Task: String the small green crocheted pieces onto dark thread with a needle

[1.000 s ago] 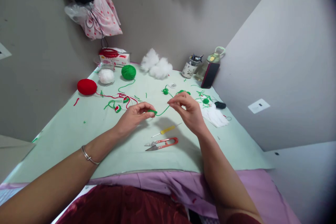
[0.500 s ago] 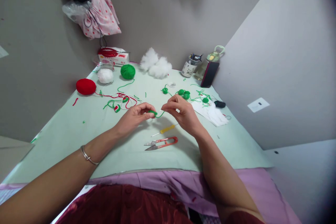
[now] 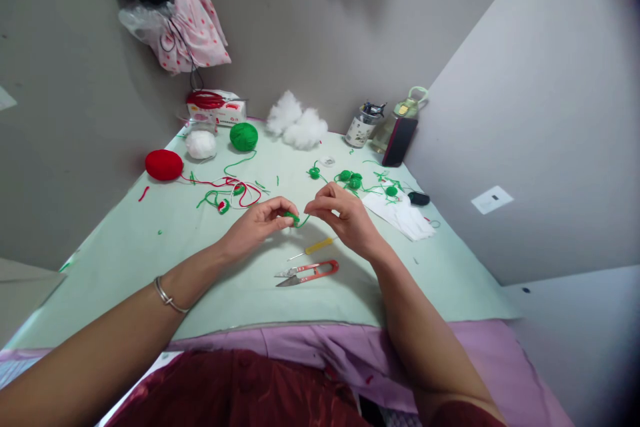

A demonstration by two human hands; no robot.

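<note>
Nearer to the left hand [image 3: 265, 219] than a second ago, the right hand [image 3: 343, 213] has shortened the gap between them. Left fingers hide much of the green crocheted piece [image 3: 293, 217], and the right hand covers one end of the yellow-handled crochet hook [image 3: 319, 246]. Thumb and fingers pinch on both sides: left on the piece, right on its green yarn [image 3: 304, 220]. Small and curled, the piece sits above the counter [image 3: 225, 300], beyond the orange-handled thread snips [image 3: 326, 269].

a dark phone [image 3: 400, 142] before a green bottle [image 3: 384, 136] — printed cup [image 3: 359, 133] beside it — pink dotted bag [image 3: 197, 33] hanging
</note>
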